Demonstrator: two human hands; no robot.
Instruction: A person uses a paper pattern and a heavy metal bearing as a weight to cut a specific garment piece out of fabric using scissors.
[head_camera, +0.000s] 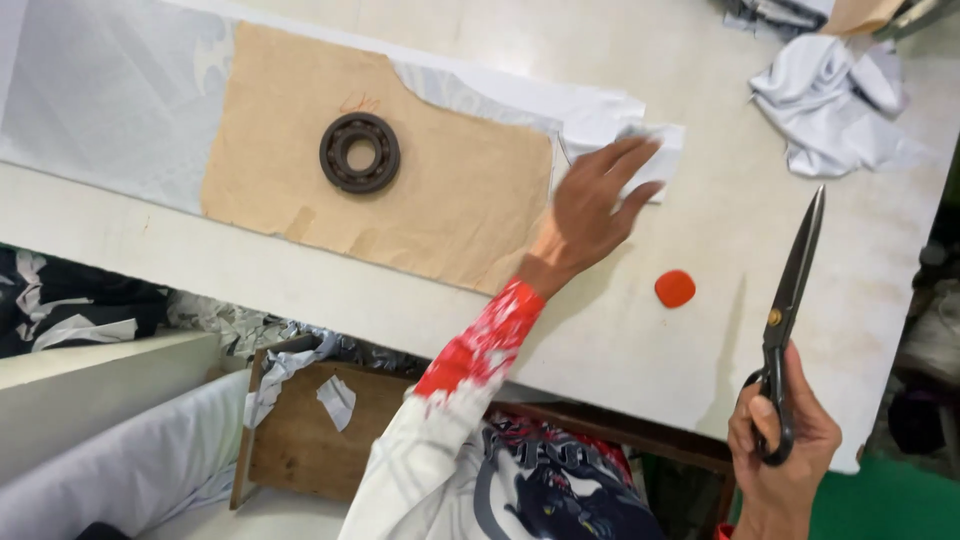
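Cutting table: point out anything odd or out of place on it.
A dark metal bearing ring sits on the brown paper pattern, seemingly as a weight. The pattern's lower edge is ragged. A white fabric wad lies crumpled at the table's far corner.

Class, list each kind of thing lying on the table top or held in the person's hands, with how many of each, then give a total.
Scissors, held in the right hand: 1
Brown paper pattern: 1
Metal ring on the pattern: 1
Orange chalk: 1
White fabric sheet, its end under the left hand: 1
Crumpled white cloth: 1
Total: 6
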